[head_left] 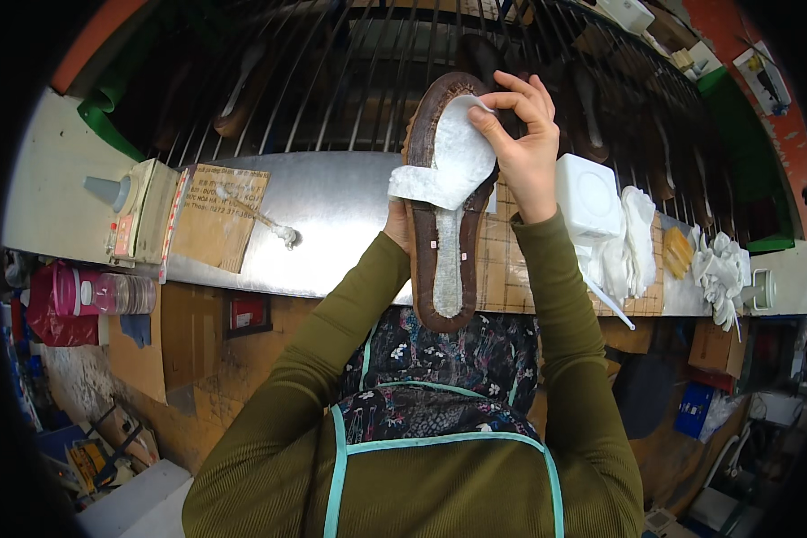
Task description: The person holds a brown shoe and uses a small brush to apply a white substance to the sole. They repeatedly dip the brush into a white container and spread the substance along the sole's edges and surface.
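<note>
In front of me a brown shoe [423,269] is held with its underside facing up, toe end away from me. My left hand [398,223] grips it from the left side, most of its fingers hidden behind the shoe. Over the forefoot lies a soft white felt-like piece [462,148], with a wider strip crossing the shoe's left edge. My right hand [527,148] pinches the upper right edge of this piece between thumb and forefinger, the other fingers raised. A greyish strip [447,269] runs down the shoe's middle toward the heel.
Beyond the metal worktop [331,193] is a rack of metal bars [331,81] with several shoes. On the left lie cardboard [219,215] and a white-tipped brush [282,235]. A white container [588,195], white gloves [636,238] and a yellow block [678,253] sit right.
</note>
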A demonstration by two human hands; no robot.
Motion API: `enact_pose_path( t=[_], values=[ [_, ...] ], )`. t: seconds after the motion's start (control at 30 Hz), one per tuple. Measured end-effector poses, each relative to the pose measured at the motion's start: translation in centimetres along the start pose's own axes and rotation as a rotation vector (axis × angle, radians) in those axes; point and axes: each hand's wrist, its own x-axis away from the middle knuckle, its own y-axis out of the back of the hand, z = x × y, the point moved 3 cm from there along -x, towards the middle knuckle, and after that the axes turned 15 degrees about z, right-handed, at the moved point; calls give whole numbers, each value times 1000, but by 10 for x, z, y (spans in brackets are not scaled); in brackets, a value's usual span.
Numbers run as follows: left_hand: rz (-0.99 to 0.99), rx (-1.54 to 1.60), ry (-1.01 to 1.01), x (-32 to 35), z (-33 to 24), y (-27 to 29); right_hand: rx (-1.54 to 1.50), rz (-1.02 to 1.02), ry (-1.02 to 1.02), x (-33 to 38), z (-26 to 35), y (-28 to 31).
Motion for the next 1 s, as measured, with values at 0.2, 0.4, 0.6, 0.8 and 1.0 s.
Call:
enact_pose_path(
  t=[0.2,0.4,0.6,0.8,1.0],
  values=[
    [-2,-6,17,-2,0,-4,133,27,-111,0,-4,-4],
    [7,-20,51,-4,2,-14,188,465,49,18,45,27],
    [52,-162,50,-9,-4,-36,302,567,154,38,66,22],
    [3,-186,69,-5,-7,-42,140,496,69,57,55,14],
    [35,-125,36,-6,-3,-31,199,521,132,49,71,20]
  ],
)
